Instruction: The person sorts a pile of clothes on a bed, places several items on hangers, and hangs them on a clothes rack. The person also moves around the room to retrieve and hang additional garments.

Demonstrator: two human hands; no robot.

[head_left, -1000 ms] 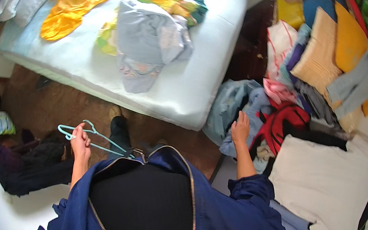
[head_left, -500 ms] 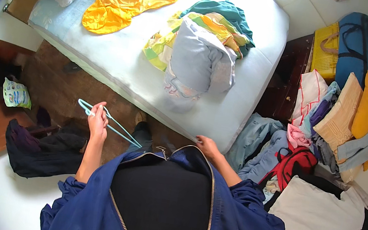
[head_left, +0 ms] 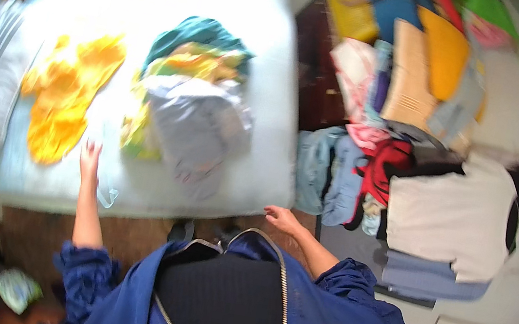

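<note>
My left hand (head_left: 90,160), blurred by motion, is over the bed beside a crumpled yellow cloth (head_left: 67,99). Its fingers look closed on a thin light-blue clothes hanger (head_left: 108,198), whose lower end shows beside my forearm; the rest hardly stands out against the pale mattress. My right hand (head_left: 283,220) hovers by the near right corner of the bed, holding nothing, its fingers loosely apart. Between the hands, farther in on the mattress (head_left: 259,162), lies a heap of bedding: a grey-blue piece (head_left: 191,120) on top, with yellow-green checked and teal cloth (head_left: 205,36) behind.
Pillows (head_left: 2,78) are stacked at the bed's left side. To the right are piled clothes and cushions, a red-and-black bag (head_left: 388,163), a beige shirt (head_left: 453,215) laid flat, and blue and yellow bags (head_left: 351,2) farther back. Brown floor (head_left: 142,245) shows below the bed's near edge.
My view has turned left to right, so the bed appears farther left. My left hand has moved from above the floor to over the bed with the hanger; my right hand's fingers have spread a little.
</note>
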